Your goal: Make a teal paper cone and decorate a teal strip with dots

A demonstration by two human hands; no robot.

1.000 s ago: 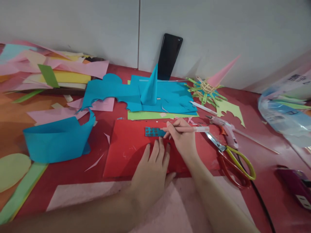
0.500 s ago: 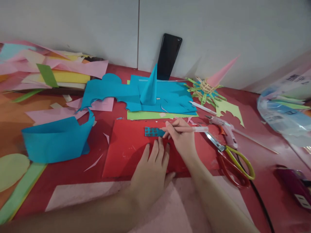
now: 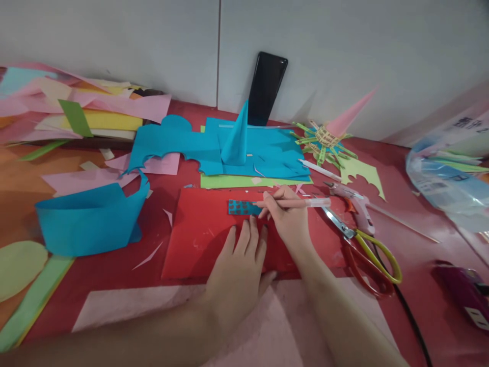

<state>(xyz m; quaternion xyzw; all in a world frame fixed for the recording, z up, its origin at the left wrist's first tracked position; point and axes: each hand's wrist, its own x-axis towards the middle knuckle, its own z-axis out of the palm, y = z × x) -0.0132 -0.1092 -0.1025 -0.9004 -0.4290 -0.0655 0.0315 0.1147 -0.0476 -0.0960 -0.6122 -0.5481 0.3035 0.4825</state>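
My right hand (image 3: 288, 216) is closed around a pen (image 3: 301, 203), its tip at a small blue paper strip (image 3: 239, 206) marked with rows of dark shapes. The strip lies near the back edge of a bright red sheet (image 3: 194, 234). My left hand (image 3: 239, 260) rests palm down on that sheet with fingers spread, fingertips just below the strip's lower edge. Part of the strip's right end is hidden by my right hand.
Open scissors (image 3: 349, 234) and a glue gun (image 3: 353, 201) lie to the right. Behind stand a blue paper cone (image 3: 237, 142) and a phone (image 3: 266, 89) against the wall. A curled blue paper piece (image 3: 87, 221) is at left, a pink cone (image 3: 349, 114) at back right.
My right hand and the pen have shifted very slightly to the right along the strip. My left hand has stayed in place.
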